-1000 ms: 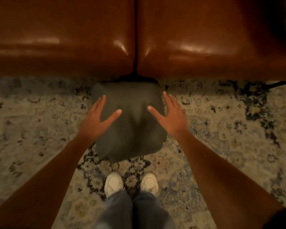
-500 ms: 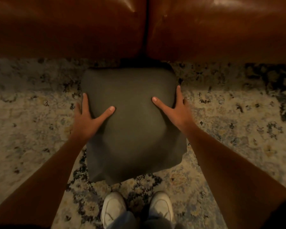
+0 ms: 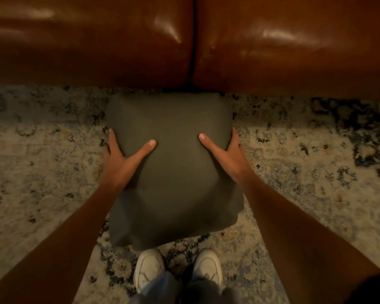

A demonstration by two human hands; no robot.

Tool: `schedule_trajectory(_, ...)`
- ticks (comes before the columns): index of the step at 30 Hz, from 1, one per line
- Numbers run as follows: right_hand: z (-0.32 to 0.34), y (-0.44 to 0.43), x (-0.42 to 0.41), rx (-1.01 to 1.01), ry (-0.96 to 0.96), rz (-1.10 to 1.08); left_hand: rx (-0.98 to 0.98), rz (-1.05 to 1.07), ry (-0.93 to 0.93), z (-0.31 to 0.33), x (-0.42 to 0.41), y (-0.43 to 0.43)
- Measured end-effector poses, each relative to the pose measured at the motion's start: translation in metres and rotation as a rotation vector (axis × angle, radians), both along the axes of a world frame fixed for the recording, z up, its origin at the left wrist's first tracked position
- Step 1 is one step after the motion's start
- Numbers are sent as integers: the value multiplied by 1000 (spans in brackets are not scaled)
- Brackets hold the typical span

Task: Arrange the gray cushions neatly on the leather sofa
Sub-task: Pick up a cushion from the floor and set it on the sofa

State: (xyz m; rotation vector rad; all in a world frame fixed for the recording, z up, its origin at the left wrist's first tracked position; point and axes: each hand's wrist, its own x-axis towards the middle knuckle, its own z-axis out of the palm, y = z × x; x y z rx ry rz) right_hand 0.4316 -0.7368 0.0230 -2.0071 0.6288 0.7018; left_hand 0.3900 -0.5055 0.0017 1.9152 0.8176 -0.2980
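— When you look at the grip, what do you see?

— Left hand [image 3: 121, 163] holds the cushion [image 3: 173, 183] by its left edge, thumb laid across the top face, fingers wrapped round the side. Right hand [image 3: 226, 154] mirrors it on the right edge. The hands are apart, with the cushion's width between them.

— And where is the cushion?

— In front of the sofa [image 3: 97, 40], right below the seam [image 3: 193, 40] in the brown leather, with its far edge at the sofa's front. Whether it rests on the rug [image 3: 42, 161] or is raised off it, I cannot tell.

— What lies round it?

— The rug is pale with dark blotches. Two white shoes [image 3: 148, 268] stand just past the cushion's near edge, with grey trouser legs [image 3: 162, 288] over them.
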Motion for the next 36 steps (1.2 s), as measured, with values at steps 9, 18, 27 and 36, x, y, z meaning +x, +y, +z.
schedule_trajectory(9,140,14,-17,3,-37,-2,20,-19,-31,145,-11,11)
schedule_trajectory(18,289,38,7,-33,-155,4,20,-14,-123,294,12,35)
schedule_trajectory(27,435,76,84,16,-409,-50,86,-58,-346,447,100,74)
schedule_trajectory(36,509,92,200,-19,-544,-15,91,-11,-489,512,209,90)
